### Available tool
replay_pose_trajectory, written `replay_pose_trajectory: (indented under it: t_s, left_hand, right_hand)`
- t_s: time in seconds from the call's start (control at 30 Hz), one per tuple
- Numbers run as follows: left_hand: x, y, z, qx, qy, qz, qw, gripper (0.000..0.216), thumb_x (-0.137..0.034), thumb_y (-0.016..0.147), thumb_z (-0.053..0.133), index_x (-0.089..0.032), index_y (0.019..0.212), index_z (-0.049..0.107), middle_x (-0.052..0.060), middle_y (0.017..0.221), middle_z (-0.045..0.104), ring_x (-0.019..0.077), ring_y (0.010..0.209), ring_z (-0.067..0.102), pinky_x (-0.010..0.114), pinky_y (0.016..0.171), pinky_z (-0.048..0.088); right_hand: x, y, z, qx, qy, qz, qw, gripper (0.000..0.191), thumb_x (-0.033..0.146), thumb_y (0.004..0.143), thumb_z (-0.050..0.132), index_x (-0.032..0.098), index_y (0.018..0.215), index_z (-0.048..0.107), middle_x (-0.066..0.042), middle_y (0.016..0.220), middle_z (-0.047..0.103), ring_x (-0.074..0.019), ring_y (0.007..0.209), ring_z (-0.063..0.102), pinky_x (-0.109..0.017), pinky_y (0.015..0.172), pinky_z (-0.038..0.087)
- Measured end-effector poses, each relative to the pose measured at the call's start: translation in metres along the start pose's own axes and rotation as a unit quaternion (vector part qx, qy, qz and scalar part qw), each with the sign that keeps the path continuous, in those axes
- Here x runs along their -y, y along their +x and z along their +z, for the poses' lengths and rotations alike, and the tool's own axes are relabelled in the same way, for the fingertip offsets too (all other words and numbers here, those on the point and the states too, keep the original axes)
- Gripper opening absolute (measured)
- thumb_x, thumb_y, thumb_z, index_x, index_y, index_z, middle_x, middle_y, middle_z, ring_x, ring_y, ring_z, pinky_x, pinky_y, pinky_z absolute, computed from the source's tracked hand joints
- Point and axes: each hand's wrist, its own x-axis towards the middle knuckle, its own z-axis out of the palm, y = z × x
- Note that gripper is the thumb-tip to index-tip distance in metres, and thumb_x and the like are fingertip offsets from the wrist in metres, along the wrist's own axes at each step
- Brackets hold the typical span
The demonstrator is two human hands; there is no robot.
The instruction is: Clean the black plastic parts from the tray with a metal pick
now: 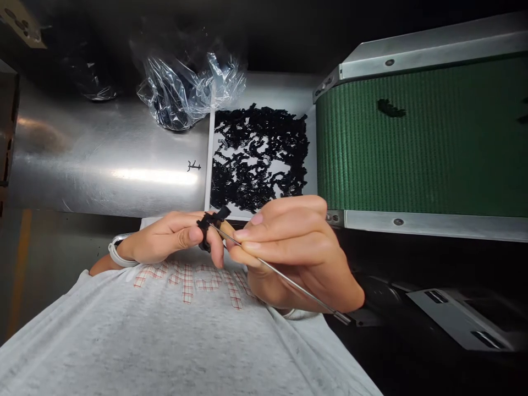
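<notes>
My left hand [173, 239] is closed on a small black plastic part [210, 223], pinched between thumb and fingers just above my grey shirt. My right hand [289, 250] is closed on a thin metal rod [284, 278], held like a pen, with its tip touching the black part. Just beyond both hands lies a white tray [209, 159] heaped with several black plastic parts [259, 154].
A green conveyor belt [421, 132] in a metal frame runs on the right, carrying one black part [390, 107]. A clear plastic bag [190, 88] with dark parts sits behind the tray on a steel bench [103, 154]. One loose black part [193, 165] lies on the steel.
</notes>
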Motion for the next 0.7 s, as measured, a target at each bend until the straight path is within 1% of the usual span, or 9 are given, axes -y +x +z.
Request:
replay_pose_trajectory:
  t_s: [0.1,0.17,0.27,0.33,0.4,0.47,0.57,0.7]
  left_hand:
    - [-0.0001,0.0003,-0.0001,0.002,-0.001,0.006,1.000,0.045,-0.047,0.104,0.043,-0.018,0.085,0.072,0.012,0.106,0.073,0.0252,0.114,0.065,0.039,0.098,0.051]
    - [0.0006,0.0004,-0.0006,0.003,0.000,0.007,1.000,0.045,-0.048,0.103,0.043,-0.018,0.084,0.071,0.012,0.108,0.073,0.0255,0.114,0.065,0.039,0.098,0.050]
    - [0.0020,0.0004,-0.0018,0.001,-0.004,0.012,1.000,0.046,-0.048,0.104,0.042,-0.017,0.084,0.070,0.013,0.111,0.071,0.0252,0.113,0.065,0.039,0.098,0.050]
    - [0.0026,0.0004,-0.0024,0.005,-0.008,0.025,1.000,0.045,-0.044,0.105,0.040,-0.017,0.086,0.070,0.013,0.111,0.071,0.0240,0.113,0.065,0.038,0.098,0.050]
    - [0.0028,0.0004,-0.0028,0.012,-0.010,0.038,0.999,0.043,-0.041,0.106,0.039,-0.017,0.088,0.070,0.012,0.111,0.071,0.0230,0.112,0.065,0.038,0.099,0.049]
    - [0.0026,0.0003,-0.0027,0.015,-0.009,0.038,0.999,0.043,-0.040,0.106,0.039,-0.016,0.089,0.070,0.013,0.110,0.071,0.0232,0.111,0.065,0.038,0.099,0.049]
    - [0.0015,0.0003,-0.0017,0.008,0.000,0.017,1.000,0.045,-0.044,0.105,0.040,-0.016,0.087,0.071,0.013,0.108,0.071,0.0248,0.111,0.065,0.039,0.098,0.050]
    - [-0.0011,0.0006,-0.0001,-0.002,0.003,0.000,1.000,0.045,-0.046,0.104,0.042,-0.018,0.087,0.073,0.011,0.102,0.072,0.0243,0.109,0.066,0.037,0.096,0.050]
  right_hand:
    - [0.0011,0.0012,-0.0018,0.017,-0.010,-0.005,1.000,0.023,0.021,0.094,0.070,0.028,0.076,0.057,0.005,0.063,0.066,-0.0156,0.058,0.062,-0.033,0.052,0.052]
    - [0.0001,0.0009,-0.0030,0.014,-0.001,-0.016,1.000,0.022,0.022,0.095,0.068,0.027,0.076,0.058,0.005,0.063,0.066,-0.0148,0.058,0.062,-0.033,0.052,0.052]
    - [-0.0024,-0.0005,-0.0033,0.020,0.020,-0.011,1.000,0.020,0.024,0.098,0.065,0.027,0.078,0.061,0.005,0.064,0.069,-0.0138,0.060,0.062,-0.032,0.053,0.052]
    - [-0.0036,-0.0014,-0.0026,0.041,0.029,-0.006,0.999,0.019,0.025,0.099,0.062,0.026,0.080,0.062,0.005,0.066,0.071,-0.0140,0.062,0.063,-0.032,0.054,0.052]
    - [-0.0040,-0.0019,-0.0015,0.031,0.042,-0.013,0.999,0.021,0.024,0.100,0.060,0.026,0.080,0.063,0.005,0.065,0.071,-0.0138,0.060,0.063,-0.033,0.054,0.053]
    - [-0.0039,-0.0019,-0.0010,0.018,0.049,-0.013,0.999,0.021,0.023,0.099,0.062,0.027,0.079,0.063,0.006,0.064,0.071,-0.0134,0.058,0.063,-0.033,0.055,0.055]
    - [-0.0044,-0.0001,-0.0016,0.025,0.040,-0.003,0.999,0.018,0.023,0.095,0.068,0.027,0.078,0.063,0.006,0.066,0.072,-0.0141,0.062,0.066,-0.033,0.058,0.058]
    - [-0.0084,0.0035,-0.0005,0.024,0.053,-0.051,0.997,0.019,0.024,0.091,0.074,0.026,0.077,0.062,0.006,0.064,0.070,-0.0131,0.061,0.066,-0.029,0.059,0.059]
